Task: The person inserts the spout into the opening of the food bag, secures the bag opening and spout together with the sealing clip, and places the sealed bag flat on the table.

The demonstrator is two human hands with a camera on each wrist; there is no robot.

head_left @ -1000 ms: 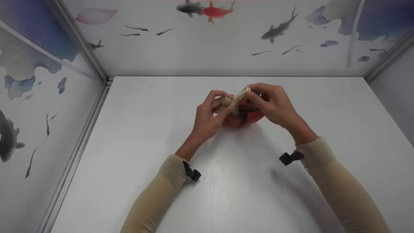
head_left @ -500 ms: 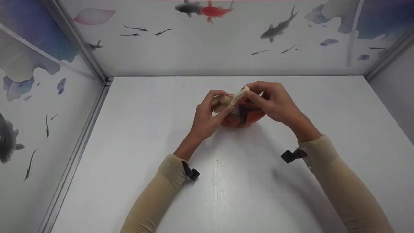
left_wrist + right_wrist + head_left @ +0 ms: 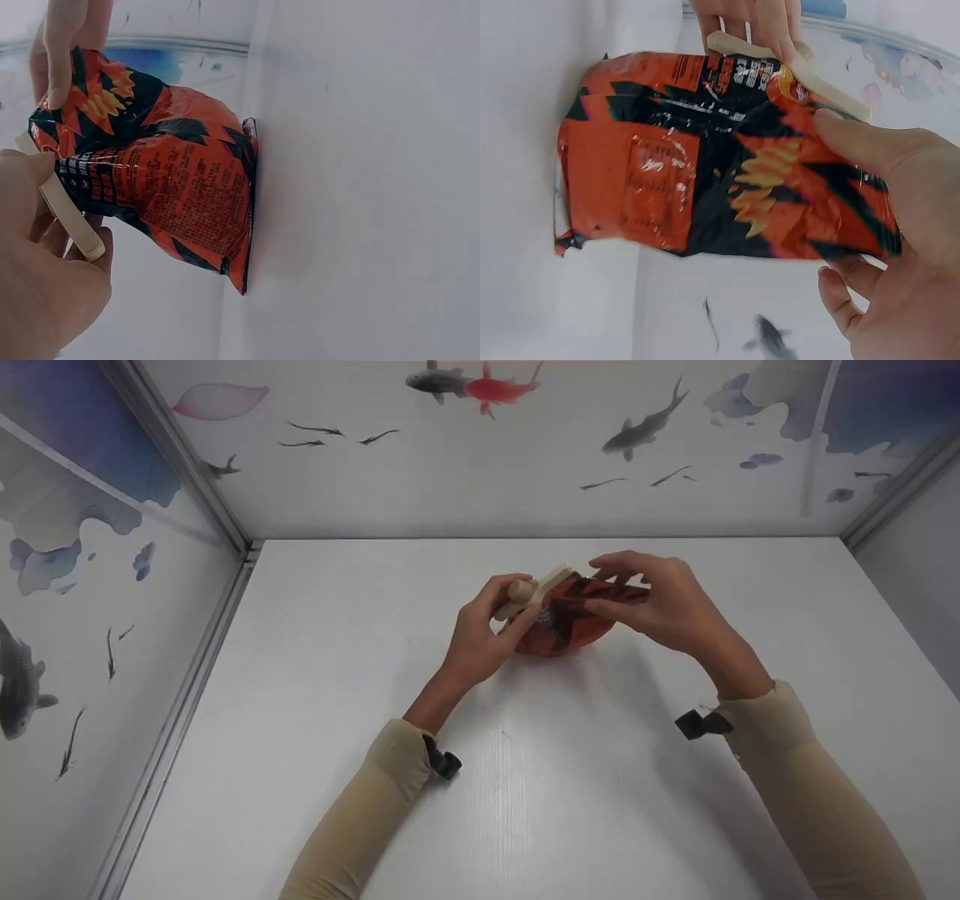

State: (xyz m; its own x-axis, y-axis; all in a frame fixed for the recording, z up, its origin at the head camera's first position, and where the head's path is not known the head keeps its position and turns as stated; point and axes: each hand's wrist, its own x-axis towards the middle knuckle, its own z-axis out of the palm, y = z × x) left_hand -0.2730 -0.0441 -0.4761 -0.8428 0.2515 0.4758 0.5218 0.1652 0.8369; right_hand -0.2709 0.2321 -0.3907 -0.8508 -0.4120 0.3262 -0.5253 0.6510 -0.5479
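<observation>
A shiny red-orange and black snack bag [image 3: 187,165] stands on the white table, its lower end against the surface. Across its upper part lies a cream-coloured bag clip [image 3: 555,579] with a rounded knob. My left hand [image 3: 484,631] holds the clip, thumb on the near side and fingers curled behind. On the other side, my right hand [image 3: 664,604] pinches the bag's upper right edge, thumb over the front and fingers behind. In the right wrist view the clip [image 3: 832,90] slants along one edge of the bag, with the left fingers [image 3: 769,26] at it.
The white table [image 3: 337,675] meets a back wall [image 3: 495,487] printed with fish and a similar left wall [image 3: 112,570]. Metal framing [image 3: 217,487] runs up the corner. A small black camera mount [image 3: 701,724] sits on each sleeve cuff.
My right hand has left the clip's far end and shifted right onto the bag's upper edge, which now shows spread out toward it. The left hand stays about where it was.
</observation>
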